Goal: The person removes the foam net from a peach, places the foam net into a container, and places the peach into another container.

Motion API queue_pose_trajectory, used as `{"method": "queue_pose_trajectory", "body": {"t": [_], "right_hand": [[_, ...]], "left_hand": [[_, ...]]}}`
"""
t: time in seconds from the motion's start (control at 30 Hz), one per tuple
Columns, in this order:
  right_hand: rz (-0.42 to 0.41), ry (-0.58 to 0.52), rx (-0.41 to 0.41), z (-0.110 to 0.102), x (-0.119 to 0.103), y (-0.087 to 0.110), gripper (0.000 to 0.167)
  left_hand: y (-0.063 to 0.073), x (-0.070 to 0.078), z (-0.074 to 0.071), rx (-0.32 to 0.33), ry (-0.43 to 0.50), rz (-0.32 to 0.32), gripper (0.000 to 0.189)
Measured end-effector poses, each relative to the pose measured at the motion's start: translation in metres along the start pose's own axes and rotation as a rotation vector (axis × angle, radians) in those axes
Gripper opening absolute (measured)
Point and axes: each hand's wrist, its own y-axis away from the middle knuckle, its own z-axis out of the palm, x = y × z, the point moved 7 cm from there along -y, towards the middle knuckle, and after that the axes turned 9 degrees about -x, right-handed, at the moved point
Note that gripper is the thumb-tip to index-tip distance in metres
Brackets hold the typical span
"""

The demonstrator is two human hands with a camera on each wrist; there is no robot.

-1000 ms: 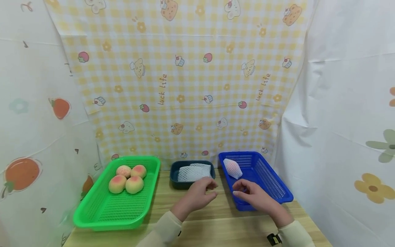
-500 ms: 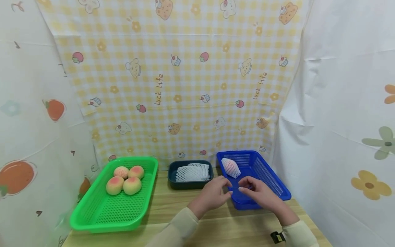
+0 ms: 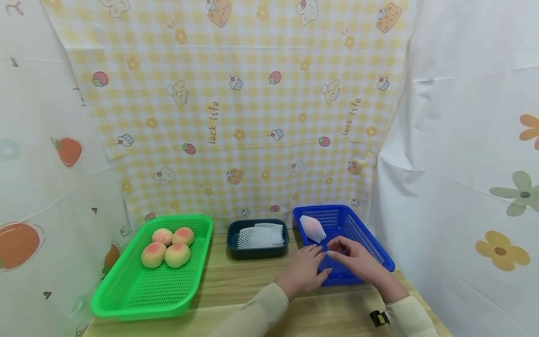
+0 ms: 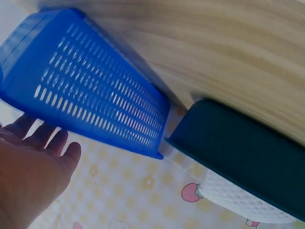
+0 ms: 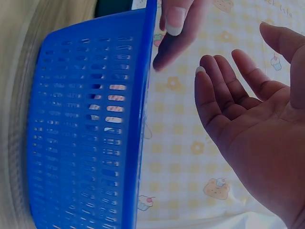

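Note:
My left hand (image 3: 304, 271) is at the left front edge of the blue basket (image 3: 376, 248). In the left wrist view its fingers (image 4: 47, 138) lie beside the basket's rim; whether they touch it I cannot tell. Loosely bent and holding nothing, my right hand (image 3: 358, 262) hovers over the basket's front part. The right wrist view shows its fingers (image 5: 221, 90) apart from the basket. Inside the basket, at the back left, lies a peach in a white foam net (image 3: 313, 228). Both hands are close together.
Left on the wooden table (image 3: 236, 281), a green basket (image 3: 160, 292) holds several peaches (image 3: 177, 255). Between the baskets stands a dark teal container (image 3: 258, 253) with white foam nets (image 3: 261, 235). A patterned cloth (image 3: 252, 103) hangs behind.
My left hand has moved right, from near the teal container to the blue basket's edge, its fingers straightening. The right hand has barely moved. The view has shifted slightly.

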Motion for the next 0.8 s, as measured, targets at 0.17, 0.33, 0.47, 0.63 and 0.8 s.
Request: {"method": "queue_pose_trajectory", "body": {"t": [0.17,0.33,0.47,0.63,0.8], "right_hand": [[-0.020,0.018,0.001,-0.004,-0.004,-0.008,0.026],[-0.021,0.052,-0.022,-0.010,-0.004,-0.017,0.023],[0.004,0.093,-0.038,-0.017,0.000,-0.028,0.023],[0.045,0.127,-0.053,-0.028,0.005,-0.048,0.025],[0.065,0.175,-0.072,-0.039,0.011,-0.070,0.026]], "left_hand": [[-0.005,0.003,0.012,-0.013,-0.018,0.014,0.067],[-0.008,0.005,0.016,-0.023,-0.029,0.026,0.067],[-0.009,0.005,0.018,-0.031,-0.026,0.026,0.067],[-0.009,0.004,0.018,-0.026,-0.026,0.031,0.066],[-0.009,0.005,0.017,-0.026,-0.036,0.033,0.066]]}}
